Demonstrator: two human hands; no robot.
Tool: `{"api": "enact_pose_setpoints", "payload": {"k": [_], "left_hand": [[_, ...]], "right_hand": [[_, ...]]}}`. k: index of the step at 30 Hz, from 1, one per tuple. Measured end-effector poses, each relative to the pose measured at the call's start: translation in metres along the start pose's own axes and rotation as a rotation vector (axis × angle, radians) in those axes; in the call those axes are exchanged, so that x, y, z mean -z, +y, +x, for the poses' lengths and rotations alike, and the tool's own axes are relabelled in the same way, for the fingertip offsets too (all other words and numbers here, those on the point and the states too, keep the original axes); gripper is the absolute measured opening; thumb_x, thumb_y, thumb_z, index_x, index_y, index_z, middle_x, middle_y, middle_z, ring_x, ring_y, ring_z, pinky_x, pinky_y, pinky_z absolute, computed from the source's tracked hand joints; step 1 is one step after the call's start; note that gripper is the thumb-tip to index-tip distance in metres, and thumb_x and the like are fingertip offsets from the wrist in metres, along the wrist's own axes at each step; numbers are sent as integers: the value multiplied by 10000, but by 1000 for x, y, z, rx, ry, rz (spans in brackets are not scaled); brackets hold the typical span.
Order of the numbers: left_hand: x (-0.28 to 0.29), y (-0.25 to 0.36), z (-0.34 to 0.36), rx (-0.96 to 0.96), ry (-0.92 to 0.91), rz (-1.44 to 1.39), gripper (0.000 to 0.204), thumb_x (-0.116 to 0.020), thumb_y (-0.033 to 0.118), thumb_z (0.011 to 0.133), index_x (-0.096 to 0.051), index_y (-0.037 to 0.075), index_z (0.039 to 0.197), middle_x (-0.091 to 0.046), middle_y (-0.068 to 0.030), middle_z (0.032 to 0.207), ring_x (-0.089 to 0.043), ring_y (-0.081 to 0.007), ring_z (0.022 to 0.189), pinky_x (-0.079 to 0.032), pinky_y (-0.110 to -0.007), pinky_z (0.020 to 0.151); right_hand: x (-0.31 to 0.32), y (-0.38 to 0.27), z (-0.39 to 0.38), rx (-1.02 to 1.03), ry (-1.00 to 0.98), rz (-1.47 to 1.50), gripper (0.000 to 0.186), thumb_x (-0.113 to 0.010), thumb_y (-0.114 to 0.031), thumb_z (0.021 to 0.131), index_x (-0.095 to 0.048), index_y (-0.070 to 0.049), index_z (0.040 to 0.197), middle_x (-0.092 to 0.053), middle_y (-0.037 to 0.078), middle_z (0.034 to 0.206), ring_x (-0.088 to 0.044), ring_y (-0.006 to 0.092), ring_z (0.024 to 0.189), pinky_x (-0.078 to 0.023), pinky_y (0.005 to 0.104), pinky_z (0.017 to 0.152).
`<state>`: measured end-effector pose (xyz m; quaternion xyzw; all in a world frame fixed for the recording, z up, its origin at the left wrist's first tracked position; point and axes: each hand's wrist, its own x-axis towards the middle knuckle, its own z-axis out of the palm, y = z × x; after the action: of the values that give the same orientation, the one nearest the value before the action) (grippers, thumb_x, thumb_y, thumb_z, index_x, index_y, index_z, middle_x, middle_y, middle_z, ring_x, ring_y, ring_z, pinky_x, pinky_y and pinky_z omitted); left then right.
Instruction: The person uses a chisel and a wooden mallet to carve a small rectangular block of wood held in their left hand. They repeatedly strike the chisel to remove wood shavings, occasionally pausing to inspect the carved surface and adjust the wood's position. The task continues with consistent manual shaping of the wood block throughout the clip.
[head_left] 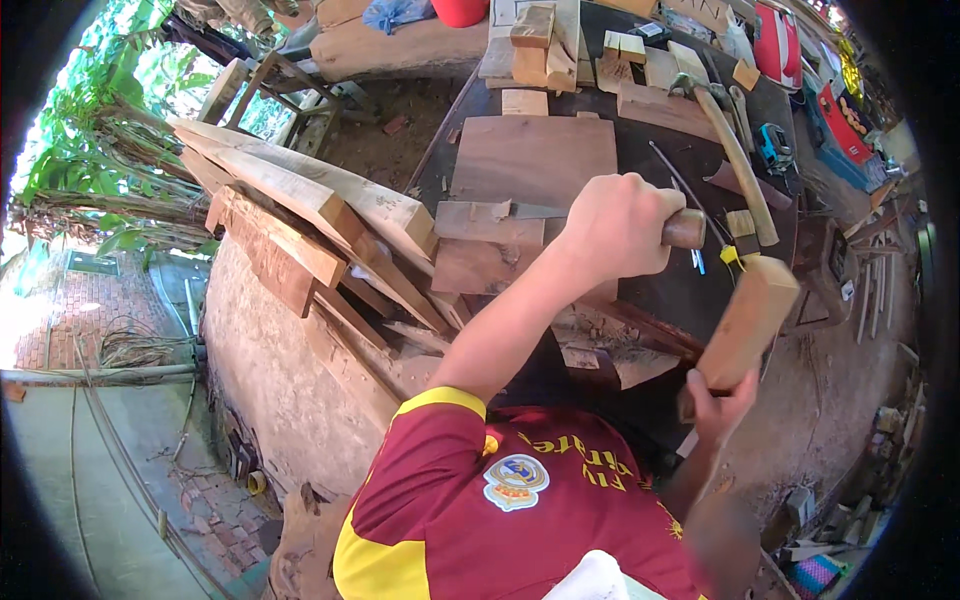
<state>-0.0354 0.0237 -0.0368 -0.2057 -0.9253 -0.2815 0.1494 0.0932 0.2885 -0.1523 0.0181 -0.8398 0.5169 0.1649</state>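
One dark table [637, 150], one o'clock as the worker faces it, carrying cut timber. Long pale beams [365, 205], side by side, ten o'clock. One flat brown board [540, 152] on the table, twelve o'clock. One thick wooden block [748, 325], three o'clock, tilted in the air: stiff, likely weighty, best gripped at its lower end, where the right hand [724, 404], four o'clock, has it, some fingers hidden behind. One wooden-handled tool [685, 229], two o'clock: rigid, probably light, handle best held mid-length; the left hand [618, 228] makes a closed fist round it, handle end protruding.
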Motion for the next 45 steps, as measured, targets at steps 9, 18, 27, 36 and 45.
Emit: {"api": "enact_pose_setpoints", "payload": {"k": [9,18,27,36,45], "left_hand": [[8,-2,9,65,118,-46,163,-654,120,573,-632,105,735,-605,-151,644,-609,-360,660,-506,-445,611],[5,-9,9,92,35,-2,118,-641,123,579,-596,84,681,-607,-153,645,-618,-362,671,-511,-447,620],[9,-25,6,225,19,141,131,-663,122,603,-620,74,717,-625,-156,678,-631,-351,713,-518,-442,655],[3,-21,3,182,-82,146,149,-690,144,571,-633,72,689,-635,-150,681,-650,-327,698,-535,-410,636],[-5,-18,29,71,61,56,132,-646,135,601,-640,90,725,-638,-150,699,-641,-338,723,-527,-431,659]], "right_hand": [[-9,-68,83,-132,691,544,665,-728,-4,725,-388,13,1296,-497,147,1219,-534,231,1048,-480,370,899],[-30,-69,79,103,194,-66,690,-726,-50,706,-393,35,1305,-525,172,1204,-538,289,1085,-405,399,965],[-48,-62,86,182,-179,-256,636,-686,-40,663,-470,23,1258,-572,177,1113,-578,264,1012,-447,387,893],[-19,-68,79,-92,424,371,749,-740,-23,688,-377,43,1340,-449,181,1280,-472,261,1142,-401,380,961],[-16,-60,77,2,315,237,768,-757,-48,678,-377,57,1338,-475,175,1253,-478,246,1123,-398,379,963]]}}
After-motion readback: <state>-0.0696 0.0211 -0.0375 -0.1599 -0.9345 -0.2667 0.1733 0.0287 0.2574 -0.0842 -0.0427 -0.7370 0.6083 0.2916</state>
